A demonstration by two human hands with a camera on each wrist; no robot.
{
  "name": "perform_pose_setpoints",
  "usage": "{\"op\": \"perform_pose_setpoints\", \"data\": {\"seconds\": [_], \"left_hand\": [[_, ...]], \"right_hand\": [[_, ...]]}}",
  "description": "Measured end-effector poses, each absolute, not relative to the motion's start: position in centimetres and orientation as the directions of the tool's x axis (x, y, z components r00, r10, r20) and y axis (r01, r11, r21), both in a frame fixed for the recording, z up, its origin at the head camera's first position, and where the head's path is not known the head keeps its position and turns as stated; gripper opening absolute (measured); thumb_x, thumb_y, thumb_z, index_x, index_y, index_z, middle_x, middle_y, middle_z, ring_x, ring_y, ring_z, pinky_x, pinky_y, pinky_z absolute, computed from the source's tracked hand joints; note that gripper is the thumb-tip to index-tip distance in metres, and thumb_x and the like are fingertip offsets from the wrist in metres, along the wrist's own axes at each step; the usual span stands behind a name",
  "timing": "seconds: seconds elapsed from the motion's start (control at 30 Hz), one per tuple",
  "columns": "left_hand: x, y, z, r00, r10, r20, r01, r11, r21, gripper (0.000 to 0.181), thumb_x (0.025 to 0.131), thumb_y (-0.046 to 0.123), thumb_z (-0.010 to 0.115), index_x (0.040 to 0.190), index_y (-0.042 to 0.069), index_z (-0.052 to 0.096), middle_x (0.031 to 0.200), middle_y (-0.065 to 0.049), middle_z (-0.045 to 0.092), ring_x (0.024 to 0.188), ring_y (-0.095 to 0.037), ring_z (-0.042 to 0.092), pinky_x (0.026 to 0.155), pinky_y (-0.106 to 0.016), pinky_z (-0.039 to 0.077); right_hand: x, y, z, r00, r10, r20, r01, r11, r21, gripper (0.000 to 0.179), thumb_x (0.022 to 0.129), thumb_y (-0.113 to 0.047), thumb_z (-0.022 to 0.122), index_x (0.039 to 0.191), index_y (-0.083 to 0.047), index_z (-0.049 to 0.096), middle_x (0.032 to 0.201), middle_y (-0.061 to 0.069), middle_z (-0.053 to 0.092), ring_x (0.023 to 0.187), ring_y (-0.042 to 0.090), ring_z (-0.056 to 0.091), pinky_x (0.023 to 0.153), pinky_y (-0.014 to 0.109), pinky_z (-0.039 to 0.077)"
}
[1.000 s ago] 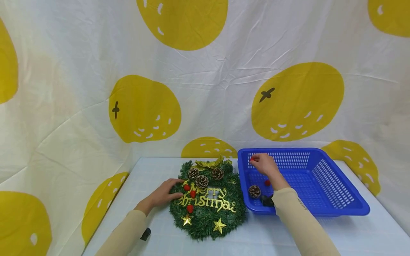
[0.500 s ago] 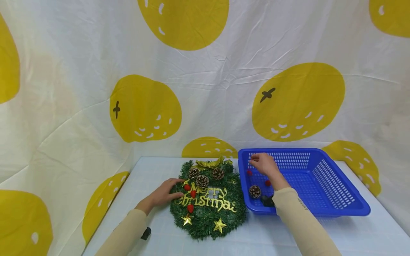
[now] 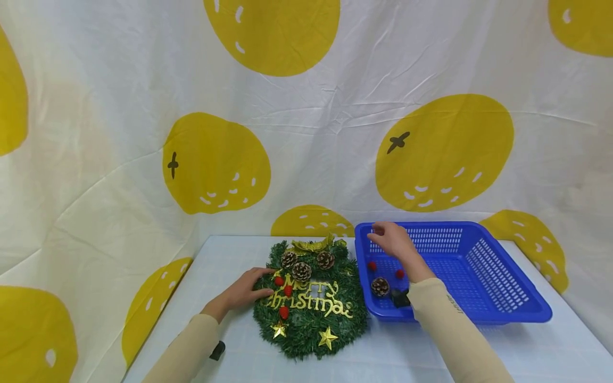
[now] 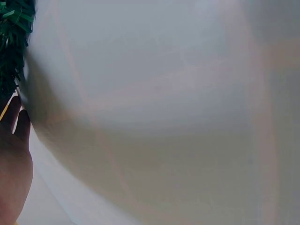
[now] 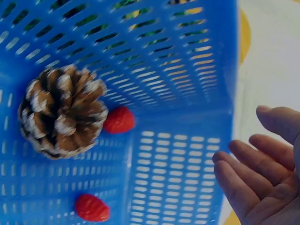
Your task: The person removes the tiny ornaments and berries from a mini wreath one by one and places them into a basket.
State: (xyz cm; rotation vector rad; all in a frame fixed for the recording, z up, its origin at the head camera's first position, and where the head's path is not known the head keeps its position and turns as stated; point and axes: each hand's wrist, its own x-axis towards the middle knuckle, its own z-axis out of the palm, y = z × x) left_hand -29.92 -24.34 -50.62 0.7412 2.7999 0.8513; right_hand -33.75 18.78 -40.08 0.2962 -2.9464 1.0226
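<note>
Right of centre, your right hand (image 3: 394,242) is empty, fingers loosely parted; lift clear of the basket (image 3: 450,271). Your left hand (image 3: 241,290), relaxed, touches the wreath (image 3: 304,339), lower centre: press lightly.

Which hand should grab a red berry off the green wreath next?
Probably the left hand: it is at the green wreath, close to the red berries. The right hand looks empty, but it's farther away, over the blue basket.
</note>
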Motion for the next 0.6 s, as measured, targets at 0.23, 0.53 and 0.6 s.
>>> {"op": "perform_pose_setpoints", "data": {"seconds": [0.23, 0.53, 0.6], "left_hand": [[-29.9, -24.2, -50.7, -0.880, 0.475, 0.017, 0.404, 0.728, 0.554, 0.062, 0.094, 0.046, 0.062, 0.145, 0.013, 0.045, 0.145, -0.016, 0.044, 0.135, -0.040, 0.037, 0.106, -0.062, 0.031], [-30.0, -24.4, -50.7, -0.875, 0.482, 0.028, 0.417, 0.724, 0.549, 0.062, 0.095, 0.046, 0.062, 0.145, 0.013, 0.045, 0.144, -0.017, 0.044, 0.134, -0.040, 0.038, 0.105, -0.062, 0.031], [-30.0, -24.4, -50.7, -0.873, 0.486, 0.033, 0.422, 0.721, 0.550, 0.062, 0.095, 0.045, 0.062, 0.144, 0.013, 0.046, 0.144, -0.017, 0.045, 0.134, -0.040, 0.038, 0.105, -0.062, 0.031]], "right_hand": [[-33.1, 17.3, -38.5, -0.977, -0.197, 0.084, -0.204, 0.740, -0.641, 0.056, 0.099, -0.029, 0.058, 0.143, 0.004, 0.045, 0.138, 0.025, 0.051, 0.126, 0.043, 0.048, 0.099, 0.055, 0.042], [-31.9, 14.8, -37.0, -0.963, -0.252, 0.096, -0.256, 0.741, -0.620, 0.058, 0.098, -0.032, 0.060, 0.143, 0.001, 0.046, 0.139, 0.024, 0.051, 0.123, 0.041, 0.051, 0.096, 0.054, 0.045], [-31.6, 14.2, -36.6, -0.960, -0.262, 0.099, -0.266, 0.739, -0.619, 0.058, 0.098, -0.032, 0.060, 0.144, 0.001, 0.046, 0.140, 0.023, 0.051, 0.123, 0.040, 0.052, 0.095, 0.053, 0.045]]}}
